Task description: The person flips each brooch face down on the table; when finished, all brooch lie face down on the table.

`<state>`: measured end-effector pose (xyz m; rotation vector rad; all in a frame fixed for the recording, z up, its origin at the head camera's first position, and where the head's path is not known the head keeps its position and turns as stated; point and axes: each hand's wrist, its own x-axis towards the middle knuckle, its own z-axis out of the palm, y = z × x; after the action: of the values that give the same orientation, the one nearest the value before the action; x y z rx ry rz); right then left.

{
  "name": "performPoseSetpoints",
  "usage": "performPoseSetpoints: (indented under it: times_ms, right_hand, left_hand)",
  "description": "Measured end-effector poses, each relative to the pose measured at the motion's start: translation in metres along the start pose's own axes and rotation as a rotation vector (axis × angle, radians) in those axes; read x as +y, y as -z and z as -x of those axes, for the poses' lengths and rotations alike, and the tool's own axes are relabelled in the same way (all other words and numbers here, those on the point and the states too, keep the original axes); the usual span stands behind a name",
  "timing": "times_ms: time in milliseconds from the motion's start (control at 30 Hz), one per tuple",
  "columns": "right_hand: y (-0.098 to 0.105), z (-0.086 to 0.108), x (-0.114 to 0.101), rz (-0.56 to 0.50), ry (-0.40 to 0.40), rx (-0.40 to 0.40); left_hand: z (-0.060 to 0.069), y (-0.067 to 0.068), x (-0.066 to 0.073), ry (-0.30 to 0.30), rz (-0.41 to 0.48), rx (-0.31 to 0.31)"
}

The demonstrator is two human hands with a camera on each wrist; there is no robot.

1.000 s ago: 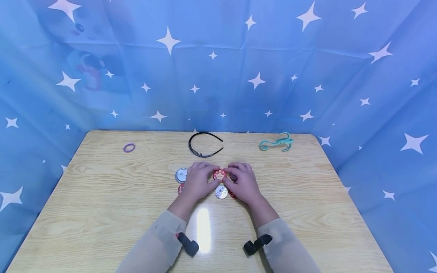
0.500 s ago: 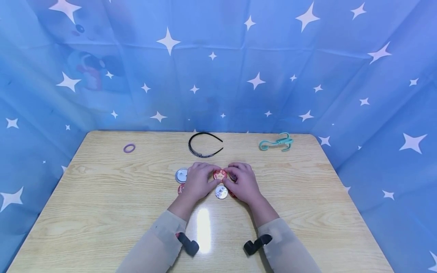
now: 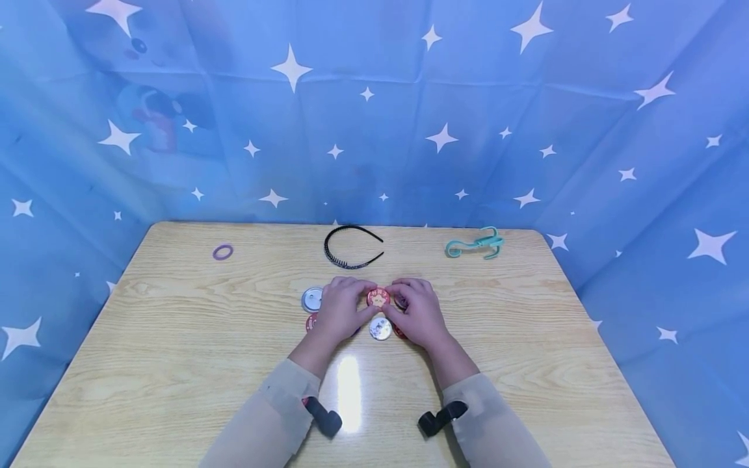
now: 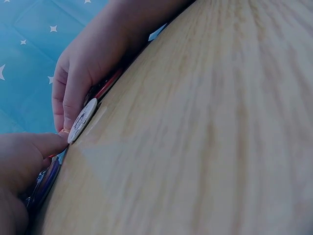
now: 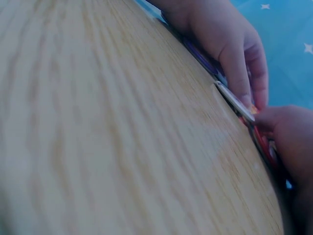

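Both your hands are at the centre group of badges, midway between the table's (image 3: pixel 175 390) left and right edges, toward its far edge. Your left hand (image 3: pixel 341 307) pinches the left side of a red badge with a pale figure (image 3: pixel 378 298); forefinger at its far rim, thumb at its near rim. Your right hand (image 3: pixel 417 313) pinches the right side in the same way. Fingers bent on both hands, gap between thumb and forefinger only about the badge's width. Printed face is up. Whether the badge rests on the table or is raised: cannot tell, your hands cover its edge in both wrist views.

A white badge (image 3: pixel 380 329) lies just beside it, on the side of the table's near edge. Beyond your left hand, toward the left edge: a silver badge (image 3: pixel 312 299), back up, and a second red badge (image 3: pixel 311 322), partly covered. A purple badge (image 4: pixel 46 182) shows below your left hand in the left wrist view. By your right hand: a dark badge (image 3: pixel 400 302) and a third red badge (image 3: pixel 398 330), both partly covered.

Along the far edge: purple ring (image 3: pixel 215 255) near the far left corner, black headband (image 3: pixel 346 266) near the middle, teal clip (image 3: pixel 484 242) near the far right corner. Blue star-patterned curtain (image 3: pixel 374 169) behind.
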<state>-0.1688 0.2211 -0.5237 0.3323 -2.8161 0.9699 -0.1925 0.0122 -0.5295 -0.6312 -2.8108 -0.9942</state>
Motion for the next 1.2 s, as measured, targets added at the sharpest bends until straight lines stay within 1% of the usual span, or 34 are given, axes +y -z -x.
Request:
performPoseSetpoints:
  times_ms: [167, 333, 567, 800, 1067, 1200]
  right_hand:
    - [-0.0012, -0.0006, 0.001, -0.014, 0.01, 0.013]
    - [-0.0009, -0.0005, 0.001, -0.043, 0.014, 0.022]
    - [-0.0003, -0.0005, 0.0003, -0.061, 0.022, 0.044]
    - [-0.001, -0.0006, 0.0006, -0.073, 0.007, 0.054]
    - [-0.0009, -0.0004, -0.0008, -0.143, 0.012, 0.088]
    - [-0.0006, -0.0003, -0.0018, -0.185, -0.015, 0.1]
  left_hand:
    - [-0.0002, 0.0, 0.0004, -0.002, 0.005, 0.012]
    - [-0.0002, 0.0005, 0.0008, 0.0, 0.02, 0.01]
    - [-0.0001, 0.0014, 0.0015, -0.026, 0.038, 0.038]
    - [-0.0001, 0.0007, 0.001, -0.023, 0.039, 0.044]
    - [0.0008, 0.0, 0.0008, -0.053, 0.06, 0.065]
    - [0.001, 0.0007, 0.0013, -0.072, 0.064, 0.078]
